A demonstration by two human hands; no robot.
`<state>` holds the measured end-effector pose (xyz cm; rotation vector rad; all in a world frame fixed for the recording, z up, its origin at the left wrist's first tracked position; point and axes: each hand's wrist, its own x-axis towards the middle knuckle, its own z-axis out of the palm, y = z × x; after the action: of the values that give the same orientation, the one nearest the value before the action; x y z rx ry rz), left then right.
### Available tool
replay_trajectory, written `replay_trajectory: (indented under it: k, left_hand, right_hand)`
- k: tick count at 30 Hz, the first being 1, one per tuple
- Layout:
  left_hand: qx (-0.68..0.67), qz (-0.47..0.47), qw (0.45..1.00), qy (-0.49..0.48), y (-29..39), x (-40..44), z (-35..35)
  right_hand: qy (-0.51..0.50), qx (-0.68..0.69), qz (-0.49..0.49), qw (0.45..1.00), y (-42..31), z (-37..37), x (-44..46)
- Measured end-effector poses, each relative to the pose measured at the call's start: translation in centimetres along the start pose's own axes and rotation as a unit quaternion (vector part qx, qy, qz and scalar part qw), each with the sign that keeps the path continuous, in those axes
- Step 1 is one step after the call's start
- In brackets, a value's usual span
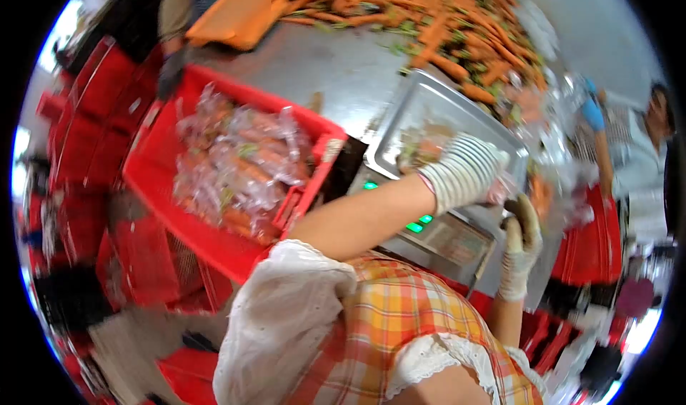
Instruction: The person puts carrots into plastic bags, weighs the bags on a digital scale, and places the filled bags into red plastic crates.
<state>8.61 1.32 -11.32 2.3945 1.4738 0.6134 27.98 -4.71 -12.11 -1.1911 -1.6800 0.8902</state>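
Checked apron [400, 291] lies nearest, while the left hand [464, 171] arches over bagged carrots [423, 146] on a scale tray [431, 94], near the upraised right hand [522, 244], fingers curled, both grips unclear.

A bare stretch of the metal bench [321, 58] is gleaming dully, and a pale, smooth surface [600, 30] is spreading at the upper right; whether it is forming a wall cannot be told. Red crates [100, 108] are standing stacked at the left. Lower down, a grey-brown floor [132, 348] is showing, blurred. White light [68, 30] is glaring along the left edge, and a second glare [643, 330] is brightening the lower right.
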Motion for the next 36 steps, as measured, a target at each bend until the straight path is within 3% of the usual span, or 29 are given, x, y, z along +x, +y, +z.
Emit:
replay_trajectory:
  k: [3, 4, 6, 8, 9, 12, 13, 14, 18, 19, 20, 21, 22, 23, 24, 26, 27, 29, 31, 33, 36]
  left_hand:
    - [-0.116, -0.090, 0.976, 0.162, -1.7, -4.5, -2.2]
    - [-0.217, -0.084, 0.946, 0.225, -2.7, -6.1, -2.7]
    - [-0.429, -0.085, 0.849, 0.298, -3.6, -11.3, -5.0]
    - [-0.636, -0.098, 0.682, 0.347, -3.5, -17.4, -8.5]
    - [-0.613, -0.148, 0.661, 0.407, -2.3, -20.1, -10.5]
    - [-0.338, -0.301, 0.707, 0.543, -2.1, -26.5, -11.1]
    - [-0.334, -0.264, 0.698, 0.576, -3.1, -29.0, -9.3]
    - [-0.274, -0.290, 0.700, 0.592, -3.7, -31.2, -8.0]
    - [-0.312, -0.414, 0.588, 0.621, -7.9, -39.7, 1.5]
    - [-0.388, -0.456, 0.525, 0.605, -8.6, -40.1, 2.7]
    - [-0.373, -0.531, 0.568, 0.506, -10.7, -42.7, 5.6]
    - [-0.200, -0.590, 0.691, 0.366, -11.3, -42.8, 6.2]
    - [-0.107, -0.647, 0.718, 0.235, -11.7, -43.0, 6.6]
    - [-0.010, -0.684, 0.723, 0.097, -12.4, -43.1, 6.9]
    - [-0.009, -0.685, 0.722, 0.098, -12.9, -42.6, 6.2]
    - [-0.063, -0.697, 0.708, -0.091, -14.3, -41.6, 4.9]
    - [-0.062, -0.695, 0.710, -0.093, -15.1, -40.9, 4.6]
    - [-0.051, -0.744, 0.653, -0.132, -16.4, -39.4, 4.1]
    - [-0.073, -0.721, 0.672, -0.156, -16.4, -37.5, 3.1]
    - [0.010, -0.690, 0.698, -0.191, -18.2, -37.6, 5.7]
    - [0.030, -0.660, 0.735, -0.154, -19.4, -39.4, 8.0]
  right_hand:
    - [-0.010, 0.046, -0.036, 0.998, -0.1, 0.3, 1.2]
    - [-0.033, 0.055, -0.051, 0.997, 0.4, 0.4, 1.7]
    - [-0.064, 0.080, -0.060, 0.993, 1.0, 1.0, 3.0]
    - [-0.101, 0.067, -0.067, 0.990, 0.3, 3.0, 3.6]
    - [-0.121, 0.050, -0.072, 0.989, -0.2, 4.0, 3.9]
    - [-0.165, 0.052, -0.036, 0.984, -2.1, 7.7, 3.6]
    - [-0.182, 0.049, -0.031, 0.982, -2.5, 8.7, 3.6]
    - [-0.204, 0.034, -0.043, 0.978, -2.7, 9.8, 3.6]
    - [-0.273, 0.005, -0.106, 0.956, -1.6, 12.6, 4.0]
    - [-0.285, 0.005, -0.107, 0.953, -1.7, 13.0, 3.8]
    - [-0.283, 0.004, -0.105, 0.953, -1.7, 13.3, 3.7]
    - [-0.295, 0.003, -0.099, 0.950, -1.7, 13.5, 3.6]
    - [-0.307, 0.001, -0.094, 0.947, -1.7, 13.8, 3.7]
    - [-0.308, 0.001, -0.095, 0.947, -1.4, 14.0, 3.7]
    - [-0.304, 0.008, -0.111, 0.946, -0.8, 14.2, 3.7]
    - [-0.298, 0.012, -0.110, 0.948, -0.2, 14.1, 3.6]
    - [-0.295, 0.011, -0.108, 0.949, -0.2, 13.9, 3.5]
    - [-0.291, 0.002, -0.055, 0.955, -0.4, 13.5, 3.2]
    - [-0.288, 0.009, -0.037, 0.957, -0.4, 13.5, 2.8]
    - [-0.283, 0.018, -0.019, 0.959, -0.8, 13.5, 2.4]
    - [-0.275, 0.021, -0.017, 0.961, -1.0, 13.0, 2.4]
